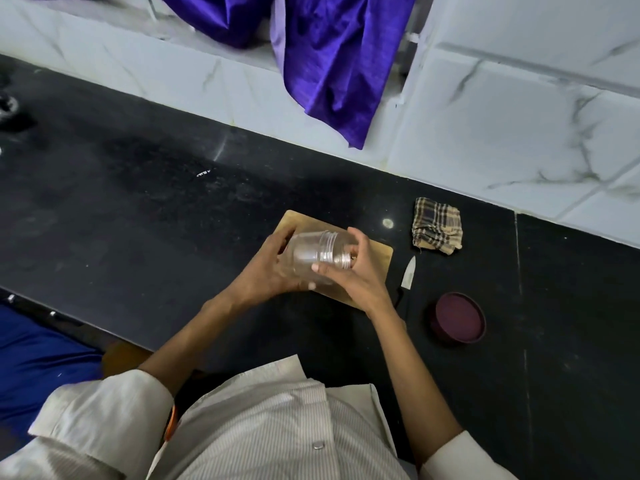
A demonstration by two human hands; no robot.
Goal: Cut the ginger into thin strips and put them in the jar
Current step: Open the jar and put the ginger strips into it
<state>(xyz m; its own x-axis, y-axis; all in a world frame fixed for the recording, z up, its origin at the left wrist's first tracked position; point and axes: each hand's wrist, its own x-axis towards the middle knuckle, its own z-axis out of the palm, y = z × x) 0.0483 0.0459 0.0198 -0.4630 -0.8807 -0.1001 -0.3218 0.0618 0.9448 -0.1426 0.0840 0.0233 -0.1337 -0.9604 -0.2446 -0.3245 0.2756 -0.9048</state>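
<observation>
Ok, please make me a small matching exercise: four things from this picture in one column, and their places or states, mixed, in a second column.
Things:
1. jar
2. knife
3. lid
4. checked cloth

Places or states:
A. folded, nearest the wall
B. held on its side in both hands, above the cutting board
C. lying on the counter just right of the board
D. on the counter, nearest the right forearm, round and dark red

Pairs: 1-B, 2-C, 3-D, 4-A
</observation>
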